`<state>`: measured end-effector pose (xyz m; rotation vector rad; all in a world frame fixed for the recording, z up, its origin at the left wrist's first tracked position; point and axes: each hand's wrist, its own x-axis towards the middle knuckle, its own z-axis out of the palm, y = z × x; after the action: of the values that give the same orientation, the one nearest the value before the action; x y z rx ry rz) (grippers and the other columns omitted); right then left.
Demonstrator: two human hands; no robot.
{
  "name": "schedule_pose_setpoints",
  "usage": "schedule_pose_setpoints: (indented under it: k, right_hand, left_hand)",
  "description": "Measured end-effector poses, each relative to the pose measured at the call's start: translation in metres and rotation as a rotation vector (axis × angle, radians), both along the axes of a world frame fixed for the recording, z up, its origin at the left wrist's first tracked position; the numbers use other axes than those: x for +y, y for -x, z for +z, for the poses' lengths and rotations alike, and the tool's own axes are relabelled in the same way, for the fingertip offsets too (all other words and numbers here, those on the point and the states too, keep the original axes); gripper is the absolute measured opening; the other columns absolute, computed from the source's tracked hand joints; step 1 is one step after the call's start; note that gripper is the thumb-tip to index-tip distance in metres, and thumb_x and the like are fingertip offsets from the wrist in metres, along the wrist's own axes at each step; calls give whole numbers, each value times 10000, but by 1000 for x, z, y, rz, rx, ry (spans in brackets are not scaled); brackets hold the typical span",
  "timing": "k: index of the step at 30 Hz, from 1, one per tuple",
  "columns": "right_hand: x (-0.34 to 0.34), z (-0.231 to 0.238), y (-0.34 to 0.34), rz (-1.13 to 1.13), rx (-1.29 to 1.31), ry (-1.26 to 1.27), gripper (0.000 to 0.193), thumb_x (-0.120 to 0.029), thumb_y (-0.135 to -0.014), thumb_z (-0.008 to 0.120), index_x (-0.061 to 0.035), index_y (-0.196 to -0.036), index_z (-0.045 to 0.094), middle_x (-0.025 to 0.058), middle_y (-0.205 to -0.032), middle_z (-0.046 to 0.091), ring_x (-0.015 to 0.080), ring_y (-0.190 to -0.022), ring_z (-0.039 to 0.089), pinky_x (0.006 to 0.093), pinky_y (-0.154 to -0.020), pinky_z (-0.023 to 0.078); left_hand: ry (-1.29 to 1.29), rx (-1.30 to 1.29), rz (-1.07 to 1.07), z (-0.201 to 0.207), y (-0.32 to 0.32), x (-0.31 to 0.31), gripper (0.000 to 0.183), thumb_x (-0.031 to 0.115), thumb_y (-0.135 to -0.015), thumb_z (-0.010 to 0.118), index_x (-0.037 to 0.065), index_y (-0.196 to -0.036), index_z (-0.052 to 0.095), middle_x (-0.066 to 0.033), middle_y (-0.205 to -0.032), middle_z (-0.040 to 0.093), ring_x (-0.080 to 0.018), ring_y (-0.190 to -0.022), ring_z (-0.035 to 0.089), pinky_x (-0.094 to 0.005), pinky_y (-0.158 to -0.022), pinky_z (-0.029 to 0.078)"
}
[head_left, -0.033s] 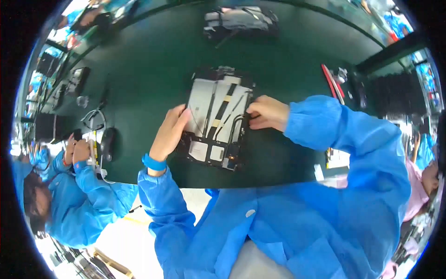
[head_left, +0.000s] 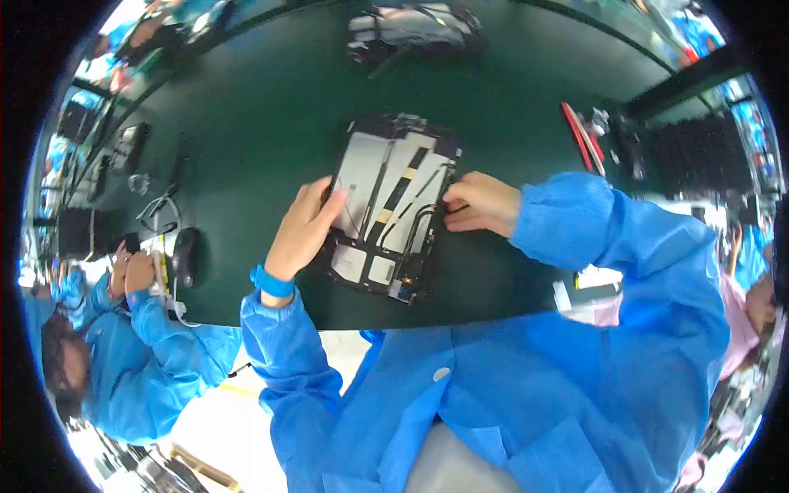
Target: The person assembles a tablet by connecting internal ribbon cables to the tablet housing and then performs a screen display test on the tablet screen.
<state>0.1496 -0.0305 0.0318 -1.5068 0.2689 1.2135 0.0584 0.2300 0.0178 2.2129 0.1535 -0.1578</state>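
Observation:
An opened tablet (head_left: 393, 205) faces me with its inner side up, showing silver plates, black ribbon cables with tan tape, and small boards at the near end. It sits slightly tilted on the dark green table (head_left: 271, 107). My left hand (head_left: 308, 226) grips its left edge, the thumb lying over the silver plate. At the right edge, my right hand (head_left: 481, 203) has its fingers pinched together against the frame. The fingertips of both hands are partly hidden by the tablet's rim.
Grey and black parts (head_left: 415, 31) lie in a pile at the far edge. Red and white tools (head_left: 583, 138) are at the right. A black computer mouse (head_left: 186, 257) lies left, beside a co-worker's hands (head_left: 136, 271). A white and pink item (head_left: 590, 304) is by my right sleeve.
The tablet has turned slightly clockwise, its far end swinging right. Both hands have stayed on its edges, moving a little with it. The whole view has shifted slightly.

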Motion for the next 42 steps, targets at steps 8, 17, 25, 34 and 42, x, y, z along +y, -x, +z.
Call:
schedule_pose_setpoints:
  k: [8, 17, 25, 34, 42]
  right_hand:
    - [-72, 0, 89, -317, 227, -133, 371, -123, -887, 528, 32, -1213, 444, 195, -1208, 540, 318, -1058, 577, 397, -900, 481]
    - [-125, 16, 81, 282, -1245, 296, 341, -135, -841, 603, -6, -1144, 514, 192, -1113, 561, 301, -982, 584, 356, -828, 475]
    - [-123, -25, 107, 31, -1216, 399, 743, -158, -807, 647, 12, -1393, 223, 278, -1278, 425, 417, -1159, 466, 406, -968, 394]
    - [-95, -6, 92, 127, -1368, 661, 685, -132, -706, 706, -54, -1314, 400, 208, -1284, 440, 359, -1192, 443, 420, -1011, 358]
    - [-59, -31, 73, 228, -1611, 418, 716, -87, -604, 739, -114, -1272, 482, 93, -1220, 516, 268, -1187, 464, 515, -1086, 224]
  left_hand:
    - [-227, -292, -544, -13, -67, -77, 536, 306, -851, 600, 28, -1288, 463, -171, -1191, 524, -308, -1104, 515, -358, -942, 396]
    - [-526, -452, -566, 10, -22, -101, 315, 230, -752, 679, 130, -1039, 597, -58, -997, 597, -241, -1011, 535, -426, -984, 306]
    - [-446, -301, -555, 3, -29, -107, 221, 182, -712, 715, 135, -858, 555, 7, -786, 563, -199, -839, 531, -401, -876, 295]
    - [-442, -400, -675, 9, -26, -115, 215, 120, -711, 702, 67, -887, 592, -68, -833, 573, -256, -836, 557, -376, -799, 430]
    - [-603, -725, -868, -4, -25, -110, 300, 123, -702, 702, 72, -979, 600, -61, -924, 612, -244, -827, 593, -344, -807, 469]
